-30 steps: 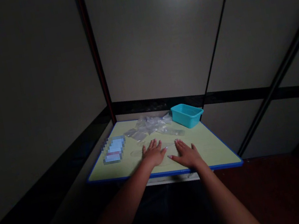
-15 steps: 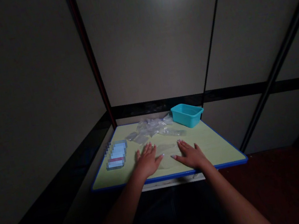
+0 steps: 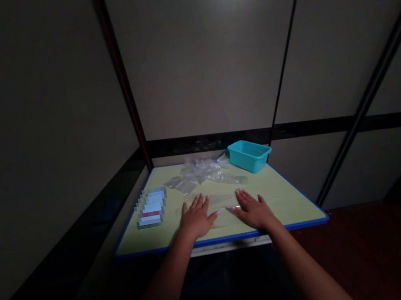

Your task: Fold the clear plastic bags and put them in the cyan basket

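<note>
The left hand [image 3: 197,219] is laid palm down near the front edge of the table, with its fingers spread and its thumb pointed toward the other hand. The right hand [image 3: 253,210] is placed in the same manner, palm down, its thumb directed inward and its fingers directed away from the body. The two hands are held apart, and nothing is seen to be pinched by either of them. Between them, a clear plastic sheet [image 3: 220,199] is spread flat on the table. It is reached by the fingertips of the right hand; how far it is covered by the left hand cannot be told, because its outline is very faint. Whether it is a single film or a bag also cannot be told.

Beyond the hands, a loose pile of clear plastic pieces [image 3: 200,169] is gathered near the far edge, and a long clear strip [image 3: 232,178] is stretched out at its right front side. Just beside the pile, a turquoise basin [image 3: 249,157] is set upright at the far right corner. On the left side, a flat bright object [image 3: 152,207] is hidden by square blur. All these things are carried by a pale yellow-green table [image 3: 288,204] with blue edging, which is surrounded by grey wall panels [image 3: 201,67] and a dark red floor [image 3: 358,251].
</note>
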### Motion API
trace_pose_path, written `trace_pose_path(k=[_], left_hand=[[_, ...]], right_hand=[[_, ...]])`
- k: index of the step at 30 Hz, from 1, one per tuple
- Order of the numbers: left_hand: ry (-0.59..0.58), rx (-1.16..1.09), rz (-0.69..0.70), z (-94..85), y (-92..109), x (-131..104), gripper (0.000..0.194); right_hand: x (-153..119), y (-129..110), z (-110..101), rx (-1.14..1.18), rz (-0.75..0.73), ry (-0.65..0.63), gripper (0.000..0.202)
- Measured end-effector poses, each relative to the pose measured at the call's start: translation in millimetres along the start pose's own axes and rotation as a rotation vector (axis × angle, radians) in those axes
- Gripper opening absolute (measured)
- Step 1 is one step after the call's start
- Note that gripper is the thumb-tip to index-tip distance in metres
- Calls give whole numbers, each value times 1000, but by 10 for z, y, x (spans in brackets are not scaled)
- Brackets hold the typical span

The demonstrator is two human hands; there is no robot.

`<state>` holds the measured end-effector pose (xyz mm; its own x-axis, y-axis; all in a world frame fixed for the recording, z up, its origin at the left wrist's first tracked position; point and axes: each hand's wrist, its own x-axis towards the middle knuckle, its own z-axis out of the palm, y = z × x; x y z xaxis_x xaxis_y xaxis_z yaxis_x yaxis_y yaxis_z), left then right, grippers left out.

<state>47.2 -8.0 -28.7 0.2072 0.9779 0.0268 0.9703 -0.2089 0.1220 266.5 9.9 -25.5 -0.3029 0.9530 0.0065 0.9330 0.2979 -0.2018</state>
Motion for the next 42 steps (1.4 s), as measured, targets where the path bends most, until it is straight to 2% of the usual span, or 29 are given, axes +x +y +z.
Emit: trace_pose_path(k=[9,15,18,22,25,27,28,34,36,38,42], left_hand=[[108,19,-41,8,31,-45,65],[429,71,40,-90,71,-147,53],[494,57,6,-152,-24,-255,46],[405,78,-129,-148,-257,-481,47],[197,104,-256,-108,-377,-673,57],[63,111,-277,-81,-395,-775,62],[36,118,-274,-69,-389,-812,62],[159,140,-245,-52,-303,-893,60],[179,118,-198,-81,-260,-920,62],[158,90,-124,-133,-192,-962,66],[14,62,-57,-273,-13,-1049,82]], right_hand=[[2,25,18,46,12,36,66],[3,89,59,142,2,128,56],[5,129,74,215,-5,178,53],[-4,159,81,292,-23,227,50],[-15,163,82,320,-33,236,51],[-18,166,85,324,-33,237,52],[-16,169,88,322,-33,238,52],[1,194,116,297,-45,264,51],[2,197,120,290,-51,260,51],[-2,196,119,288,-53,250,51],[-15,180,98,298,-42,232,54]])
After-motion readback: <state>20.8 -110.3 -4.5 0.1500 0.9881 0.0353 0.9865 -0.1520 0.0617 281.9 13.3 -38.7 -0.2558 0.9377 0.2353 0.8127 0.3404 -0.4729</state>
